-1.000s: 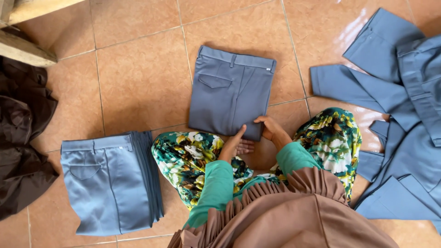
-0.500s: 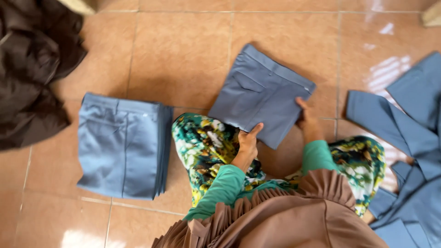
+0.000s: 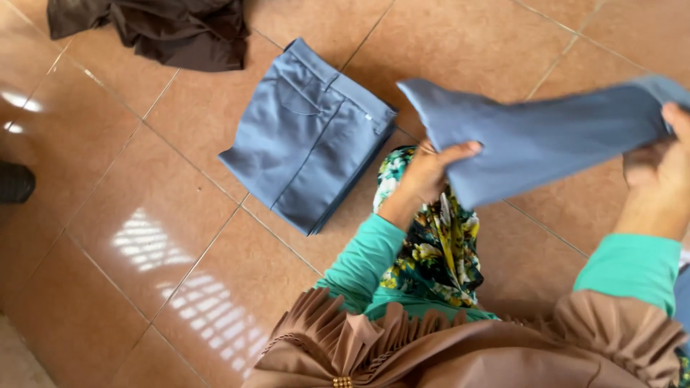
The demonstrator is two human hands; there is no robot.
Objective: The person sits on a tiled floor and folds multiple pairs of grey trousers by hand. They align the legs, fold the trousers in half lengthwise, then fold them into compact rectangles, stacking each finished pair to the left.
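I hold a folded pair of grey-blue trousers [image 3: 546,136] up off the tiled floor, between both hands. My left hand [image 3: 430,172] grips its near left corner, thumb on top. At the right edge of the view my right hand [image 3: 665,162] grips the other end. A stack of folded grey-blue trousers [image 3: 309,133] lies on the floor to the left of the held pair, apart from it. My green sleeves, a floral-print leg and a brown pleated garment fill the lower part of the view.
A crumpled dark brown garment [image 3: 165,29] lies at the top left, beyond the stack. A dark shoe [image 3: 14,183] shows at the left edge. The floor is glossy terracotta tile [image 3: 144,237] with light reflections.
The folded trousers that lay flat on the floor in front of me are now lifted in both hands. The view has swung left, so the stack now sits near the middle.
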